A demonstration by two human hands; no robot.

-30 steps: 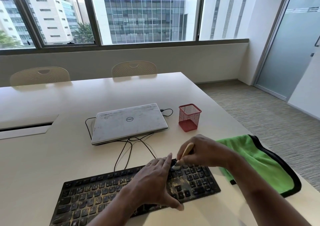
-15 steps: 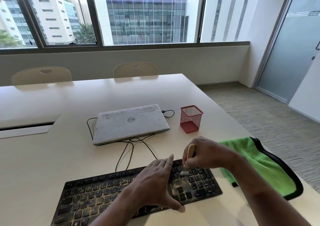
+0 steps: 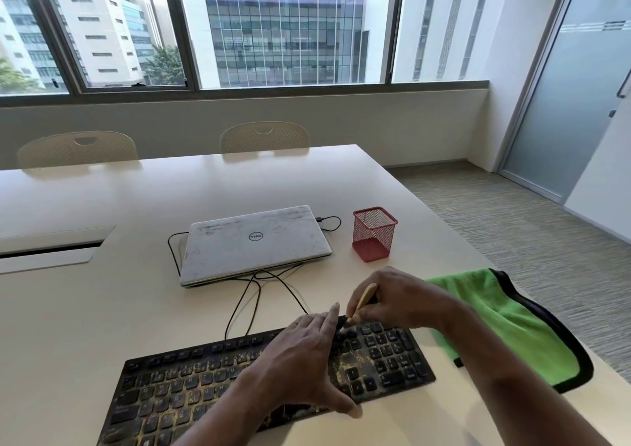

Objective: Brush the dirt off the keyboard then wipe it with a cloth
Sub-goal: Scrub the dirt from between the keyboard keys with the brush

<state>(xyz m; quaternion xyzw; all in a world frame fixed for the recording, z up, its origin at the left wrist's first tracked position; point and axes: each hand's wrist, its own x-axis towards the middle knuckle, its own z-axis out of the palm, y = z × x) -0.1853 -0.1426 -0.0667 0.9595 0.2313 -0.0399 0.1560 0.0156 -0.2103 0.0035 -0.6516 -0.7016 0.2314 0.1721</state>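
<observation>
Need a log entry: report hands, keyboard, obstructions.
Left hand flat on keyboard. Right hand grips brush at far edge. Yellow dirt visible; cloth unused. Nothing blocking.

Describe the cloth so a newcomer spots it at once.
Start at the table, then the keyboard at its near edge. Right of the keyboard, by the table's right edge, lies the cloth: bright green with black trim, the only fabric there.

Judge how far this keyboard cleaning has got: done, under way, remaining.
Done: nothing looks finished; yellow dirt speckles the keyboard. In hand: the right hand holds the brush at the keyboard's far edge while the left hand rests on the keys. Left: more brushing, then wiping; the green cloth lies unused beside it.
</observation>
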